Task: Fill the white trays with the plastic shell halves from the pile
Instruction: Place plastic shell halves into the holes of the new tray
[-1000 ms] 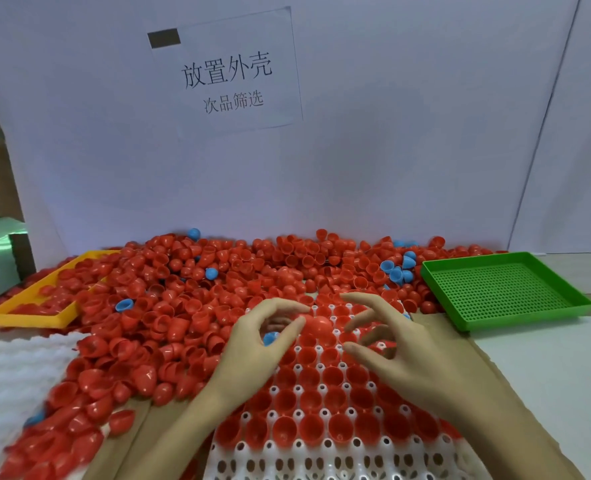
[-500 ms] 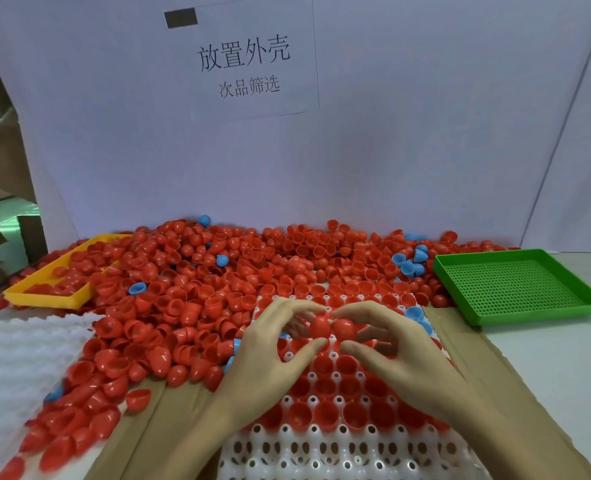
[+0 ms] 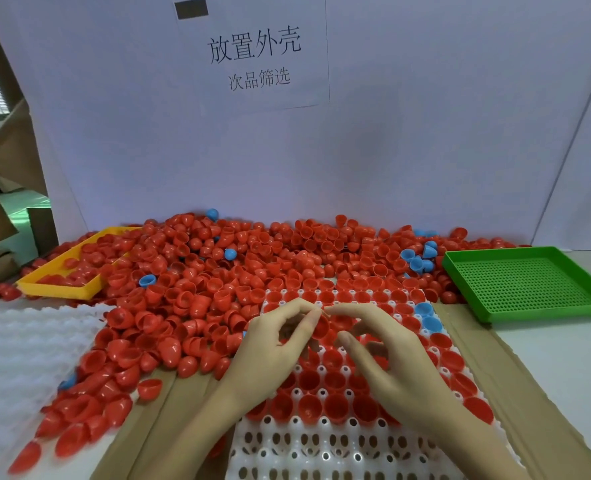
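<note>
1. White tray point(image 3: 325, 455) lies at the near edge of the table on a sheet of cardboard point(image 3: 488, 344); its far rows are partly buried under the pile point(image 3: 200, 285) of red shells
2. Both hands meet over the far middle of the tray. The left hand point(image 3: 270, 348) has fingers curled, thumb and fingertips closed on a red shell point(image 3: 320, 327). The right hand point(image 3: 387, 355) arches over with fingers bent, its forefinger tip touching the same shell at the rim; whether it truly pinches or only steadies it, I cannot tell
3. Progress, judged from the tray: most pockets in the far and middle rows hold red shells, open side up. Two blue shells point(image 3: 427, 317) sit in pockets near the right edge. The near rows, closest to the person, are bare white pockets with holes showing
4. Left to do: those near rows, plus any gaps under the hands, which are hidden
5. Supply is ample. The pile spreads across the far half of the table and down the left side, with a few blue ones scattered in it
6. More white trays point(image 3: 13, 344) wait at the left edge, unfilled, so the job looks far from finished overall
7. A yellow tray point(image 3: 58, 289) sits at far left, partly covered by shells; a green tray point(image 3: 529, 282) at far right holds nothing visible
</note>
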Demonstrator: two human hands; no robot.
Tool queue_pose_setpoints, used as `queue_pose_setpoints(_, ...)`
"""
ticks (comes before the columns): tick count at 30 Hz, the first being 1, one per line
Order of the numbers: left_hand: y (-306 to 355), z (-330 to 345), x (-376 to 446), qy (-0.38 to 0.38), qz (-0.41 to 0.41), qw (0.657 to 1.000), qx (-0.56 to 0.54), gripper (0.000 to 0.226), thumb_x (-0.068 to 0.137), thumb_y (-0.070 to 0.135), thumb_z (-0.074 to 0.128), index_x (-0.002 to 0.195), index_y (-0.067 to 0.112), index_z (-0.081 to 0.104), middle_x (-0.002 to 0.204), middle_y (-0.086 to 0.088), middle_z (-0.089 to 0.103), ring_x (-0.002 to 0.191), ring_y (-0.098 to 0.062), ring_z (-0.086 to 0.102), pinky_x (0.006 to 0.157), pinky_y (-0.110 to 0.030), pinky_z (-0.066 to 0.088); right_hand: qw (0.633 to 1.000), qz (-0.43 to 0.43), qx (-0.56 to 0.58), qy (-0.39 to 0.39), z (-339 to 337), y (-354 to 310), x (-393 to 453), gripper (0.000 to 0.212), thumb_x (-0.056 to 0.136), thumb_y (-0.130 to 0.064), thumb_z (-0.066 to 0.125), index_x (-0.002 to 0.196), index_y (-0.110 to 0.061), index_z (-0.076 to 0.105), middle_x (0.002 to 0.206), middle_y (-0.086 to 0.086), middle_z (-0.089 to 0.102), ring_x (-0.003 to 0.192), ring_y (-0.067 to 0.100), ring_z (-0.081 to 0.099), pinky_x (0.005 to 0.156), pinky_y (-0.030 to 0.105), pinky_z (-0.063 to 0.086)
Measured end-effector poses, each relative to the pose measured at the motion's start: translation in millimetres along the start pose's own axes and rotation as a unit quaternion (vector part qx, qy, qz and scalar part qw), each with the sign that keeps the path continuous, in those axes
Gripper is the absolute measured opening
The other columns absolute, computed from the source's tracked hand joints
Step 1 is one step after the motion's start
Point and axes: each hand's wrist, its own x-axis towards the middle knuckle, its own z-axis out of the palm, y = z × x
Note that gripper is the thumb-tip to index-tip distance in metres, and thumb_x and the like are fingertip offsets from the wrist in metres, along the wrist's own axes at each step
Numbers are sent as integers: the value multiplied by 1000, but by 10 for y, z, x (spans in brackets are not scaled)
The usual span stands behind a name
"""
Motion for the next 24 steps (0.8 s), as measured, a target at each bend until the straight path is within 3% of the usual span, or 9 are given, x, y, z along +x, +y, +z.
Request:
queue_pose_setpoints(3, -4, -8, 5, -8, -15, 1000, -24, 20, 107, 33, 58, 100, 29, 76, 81, 2, 71, 75, -21, 69, 72, -27, 55, 1000, 8, 14, 4, 14, -13, -12, 26, 106, -27, 59, 126, -42, 63, 110, -15, 69, 94, 17, 71, 72, 36, 61)
queue_pose_setpoints(7, 6, -22, 10, -23, -32, 997, -61, 21, 106, 34, 60, 96, 24, 76, 81, -7, 69, 75, -26, 69, 73, -28, 56, 1000, 5, 21, 10, -16, -36, -20, 21, 105, -26, 58, 121, -36, 67, 102, -13, 70, 92, 16, 71, 73, 33, 59)
queue_pose_setpoints(11, 10, -40, 15, -23, -42, 996, -73, 22, 103, 37, 65, 93, 22, 78, 78, -10, 68, 70, -14, 63, 71, -25, 53, 1000, 6, -1, 12, 17, -17, -12, 31, 100, -9, 67, 116, -35, 67, 102, -17, 69, 85, 14, 72, 68, 30, 59)
queue_pose_setpoints(14, 14, -23, 11, -22, -54, 995, -80, 24, 101, 40, 68, 90, 23, 82, 67, -5, 64, 64, -12, 57, 66, -23, 49, 999, 8, -37, -5, 43, -3, -6, 40, 95, -10, 72, 118, -41, 62, 106, -18, 66, 73, 15, 69, 61, 20, 54)
queue_pose_setpoints(18, 2, -13, 2, 0, -66, 994, -91, 31, 95, 51, 71, 85, 24, 83, 62, 4, 64, 60, -7, 56, 63, -19, 46, 995, -10, -94, -15, 46, -11, -7, 54, 90, -11, 77, 123, -46, 51, 95, -16, 64, 72, 11, 67, 60, 12, 49)
queue_pose_setpoints(24, -22, -16, 30, 15, -54, 993, -107, 32, 94, 57, 67, 91, 29, 82, 71, 4, 73, 64, -8, 66, 69, -19, 54, 995, -38, -97, -1, 66, -53, -20, 33, 90, -6, 79, 110, -30, 70, 94, -20, 66, 75, 5, 66, 64, 8, 48)
